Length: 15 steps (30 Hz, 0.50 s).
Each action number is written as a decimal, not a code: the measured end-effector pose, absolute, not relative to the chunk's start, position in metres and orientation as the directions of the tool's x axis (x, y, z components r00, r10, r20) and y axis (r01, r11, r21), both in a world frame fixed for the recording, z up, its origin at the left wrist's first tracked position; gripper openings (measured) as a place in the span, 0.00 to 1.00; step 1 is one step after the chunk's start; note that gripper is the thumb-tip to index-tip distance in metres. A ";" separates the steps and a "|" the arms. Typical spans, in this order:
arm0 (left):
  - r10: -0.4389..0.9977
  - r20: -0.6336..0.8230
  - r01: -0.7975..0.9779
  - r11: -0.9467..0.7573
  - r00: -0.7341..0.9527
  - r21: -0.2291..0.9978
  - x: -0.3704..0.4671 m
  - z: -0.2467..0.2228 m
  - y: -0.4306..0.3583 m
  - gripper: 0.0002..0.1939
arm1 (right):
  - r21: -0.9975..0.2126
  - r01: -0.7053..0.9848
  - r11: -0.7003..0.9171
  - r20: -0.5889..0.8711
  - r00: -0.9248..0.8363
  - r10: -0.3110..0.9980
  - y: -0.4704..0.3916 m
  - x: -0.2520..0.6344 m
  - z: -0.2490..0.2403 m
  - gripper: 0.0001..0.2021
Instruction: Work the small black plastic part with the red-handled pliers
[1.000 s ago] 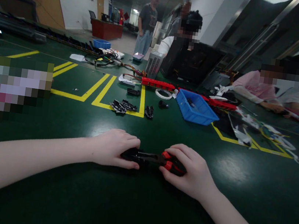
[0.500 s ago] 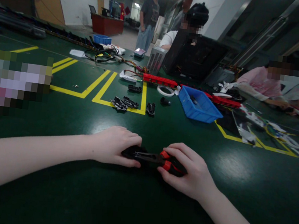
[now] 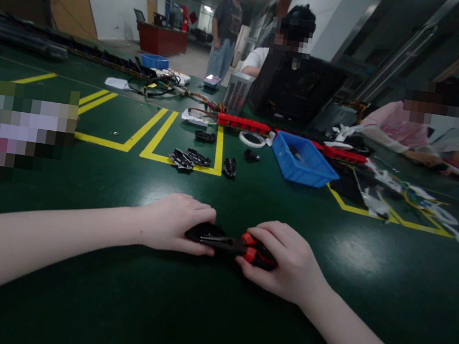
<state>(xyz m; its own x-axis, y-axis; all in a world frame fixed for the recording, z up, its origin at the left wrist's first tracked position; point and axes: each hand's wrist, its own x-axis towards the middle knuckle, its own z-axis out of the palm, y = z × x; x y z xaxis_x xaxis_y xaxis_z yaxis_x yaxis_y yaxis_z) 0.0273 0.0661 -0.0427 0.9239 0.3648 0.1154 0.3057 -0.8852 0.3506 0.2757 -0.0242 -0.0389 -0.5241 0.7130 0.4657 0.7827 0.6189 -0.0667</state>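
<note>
Low over the green table (image 3: 209, 317), my right hand (image 3: 291, 263) is wrapped round the red-and-black handles of a pair of long-nose pliers (image 3: 231, 245). The jaws point left, against or over a small black part (image 3: 201, 229). That part sits pinched between the thumb and fingers of my left hand (image 3: 175, 222), which hide much of it. Whether the jaws grip the part I cannot tell. Beyond my hands lie several dark jagged pieces (image 3: 199, 157), with another such piece (image 3: 229, 167) just right of the yellow tape.
A blue bin (image 3: 305, 163) with dark items stands ahead to the right, near a white ring (image 3: 252, 139) and a dark cylinder (image 3: 252, 155). Red strips (image 3: 245, 124), cables and a computer case (image 3: 299, 88) lie farther back. Other people sit or stand beyond.
My right hand has shifted a little left with the pliers, bringing the jaws farther over the black part. My left hand has hardly moved. The view has turned very slightly.
</note>
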 end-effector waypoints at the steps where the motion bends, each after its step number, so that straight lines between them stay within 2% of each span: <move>1: 0.367 0.114 0.308 -0.884 0.923 0.353 0.027 -0.043 0.066 0.18 | -0.060 0.783 0.619 0.473 -0.524 0.708 -0.024 0.275 -0.038 0.14; 6: 0.373 0.113 0.309 -0.876 0.921 0.371 0.027 -0.042 0.065 0.17 | -0.066 0.797 0.601 0.510 -0.491 0.707 -0.023 0.277 -0.037 0.17; 15: 0.377 0.125 0.315 -0.883 0.918 0.348 0.027 -0.045 0.066 0.16 | -0.075 0.799 0.597 0.458 -0.504 0.732 -0.023 0.275 -0.040 0.14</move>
